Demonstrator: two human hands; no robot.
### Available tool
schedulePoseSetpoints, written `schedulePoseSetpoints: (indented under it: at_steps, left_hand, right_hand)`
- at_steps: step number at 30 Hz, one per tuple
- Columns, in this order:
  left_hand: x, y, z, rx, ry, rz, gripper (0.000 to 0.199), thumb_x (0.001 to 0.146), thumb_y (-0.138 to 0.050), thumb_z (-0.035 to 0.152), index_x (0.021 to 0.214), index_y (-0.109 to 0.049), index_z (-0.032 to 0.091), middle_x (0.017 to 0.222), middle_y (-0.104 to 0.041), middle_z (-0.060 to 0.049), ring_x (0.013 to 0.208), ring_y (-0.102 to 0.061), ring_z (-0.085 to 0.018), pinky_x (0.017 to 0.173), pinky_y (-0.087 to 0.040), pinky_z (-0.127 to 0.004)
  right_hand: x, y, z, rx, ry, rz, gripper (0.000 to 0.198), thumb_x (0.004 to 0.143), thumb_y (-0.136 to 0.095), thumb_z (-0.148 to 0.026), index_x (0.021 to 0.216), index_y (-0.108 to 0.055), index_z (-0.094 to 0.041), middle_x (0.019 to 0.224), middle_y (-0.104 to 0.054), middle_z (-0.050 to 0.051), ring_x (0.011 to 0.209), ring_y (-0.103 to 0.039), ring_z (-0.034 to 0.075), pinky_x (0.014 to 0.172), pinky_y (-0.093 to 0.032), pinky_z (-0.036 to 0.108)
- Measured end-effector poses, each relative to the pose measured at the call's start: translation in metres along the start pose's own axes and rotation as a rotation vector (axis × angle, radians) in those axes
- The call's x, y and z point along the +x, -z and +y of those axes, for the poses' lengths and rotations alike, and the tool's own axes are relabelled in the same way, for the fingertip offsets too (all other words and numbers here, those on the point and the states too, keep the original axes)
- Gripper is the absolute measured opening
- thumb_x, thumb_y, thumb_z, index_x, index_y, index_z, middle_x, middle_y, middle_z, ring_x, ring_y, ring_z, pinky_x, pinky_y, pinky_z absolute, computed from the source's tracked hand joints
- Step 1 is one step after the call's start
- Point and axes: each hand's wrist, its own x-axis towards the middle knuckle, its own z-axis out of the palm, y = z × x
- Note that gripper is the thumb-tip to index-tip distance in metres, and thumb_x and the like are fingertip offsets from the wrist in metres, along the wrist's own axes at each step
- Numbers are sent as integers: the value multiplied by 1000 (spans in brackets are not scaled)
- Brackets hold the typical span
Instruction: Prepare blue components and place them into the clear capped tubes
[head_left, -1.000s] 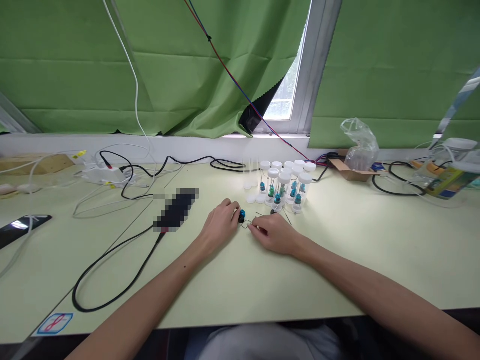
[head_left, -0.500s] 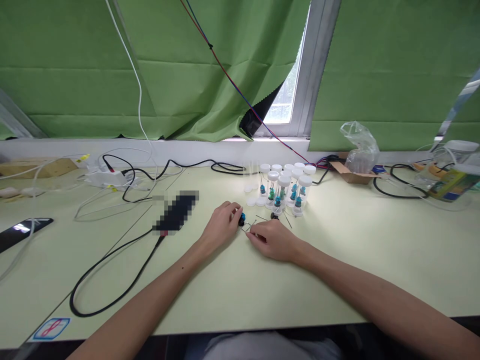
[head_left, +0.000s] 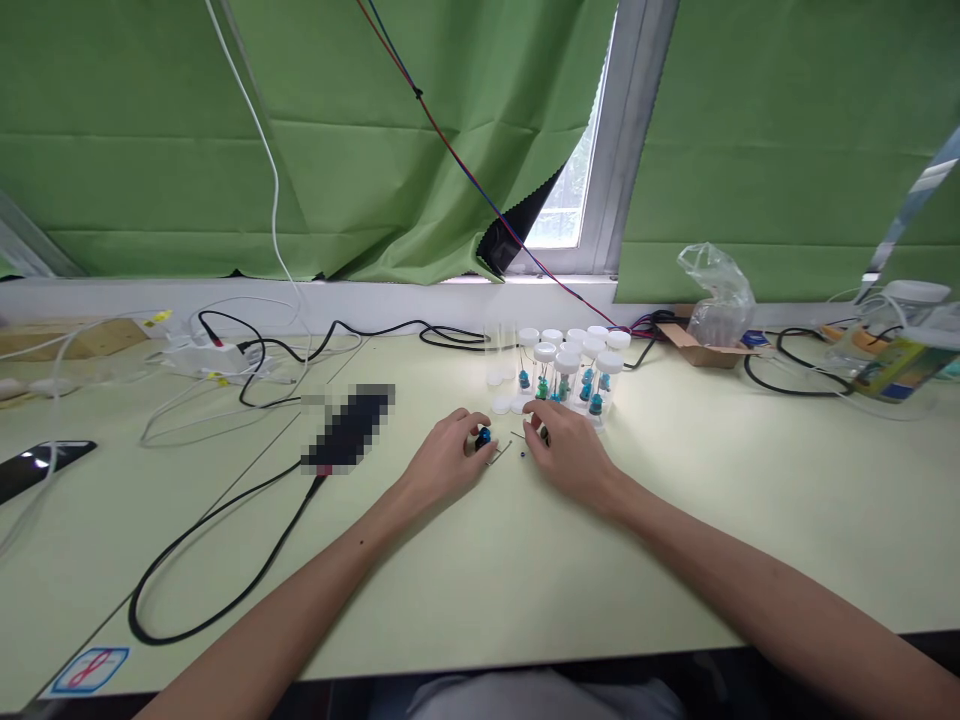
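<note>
My left hand (head_left: 448,450) rests on the table with its thumb and fingers curled round a small black-and-blue part (head_left: 482,437). My right hand (head_left: 568,448) is palm down just in front of the vials, thumb and forefinger a little apart. Behind its thumb shows a small dark part (head_left: 545,434), mostly covered by the hand; I see no grip on it. Between the hands lie thin metal pins or a bent wire (head_left: 501,453) and a tiny dark blue bead (head_left: 523,455).
White-capped clear vials (head_left: 567,362) with blue and green parts inside stand behind my right hand. Loose white caps (head_left: 501,405) lie beside them. A blurred black device (head_left: 349,425) with a cable is at left. An open cardboard box (head_left: 705,350) holds a plastic bag.
My right hand has moved slightly right and away from me, over the dark part, and its fingers have opened somewhat. The tiny bead now shows. My left hand keeps the black-and-blue part.
</note>
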Motion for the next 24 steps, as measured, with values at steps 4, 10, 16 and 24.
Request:
schedulePoseSetpoints:
  at_steps: [4, 10, 16, 24]
  left_hand:
    - [0, -1, 1, 15, -7, 3, 27, 87, -53, 39, 101, -66, 20, 95, -63, -7, 70, -59, -18, 67, -46, -33]
    - [2, -4, 1, 20, -23, 24, 21, 86, -54, 34, 96, -67, 20, 90, -65, -6, 77, -61, -20, 67, -46, -33]
    - [2, -4, 0, 17, -32, 45, 18, 87, -52, 29, 90, -67, 20, 87, -66, -5, 80, -61, -21, 68, -46, -32]
    - [2, -3, 1, -18, -8, 68, 18, 89, -51, 30, 91, -66, 19, 91, -64, -6, 83, -60, -20, 69, -47, -32]
  right_hand:
    - [0, 1, -2, -49, -5, -88, 21, 92, -46, -15, 107, -60, -17, 98, -66, 7, 75, -59, 17, 64, -38, 27]
    - [-1, 4, -5, -106, 7, -258, 27, 85, -46, -6, 105, -61, -18, 102, -64, 8, 84, -60, 18, 62, -34, 28]
    - [-4, 4, -6, -87, 37, -329, 27, 90, -45, -9, 111, -60, -18, 104, -62, 9, 90, -60, 19, 66, -37, 27]
    - [-5, 2, -6, -104, 39, -313, 26, 92, -43, -12, 114, -57, -18, 107, -59, 9, 86, -59, 18, 64, -37, 27]
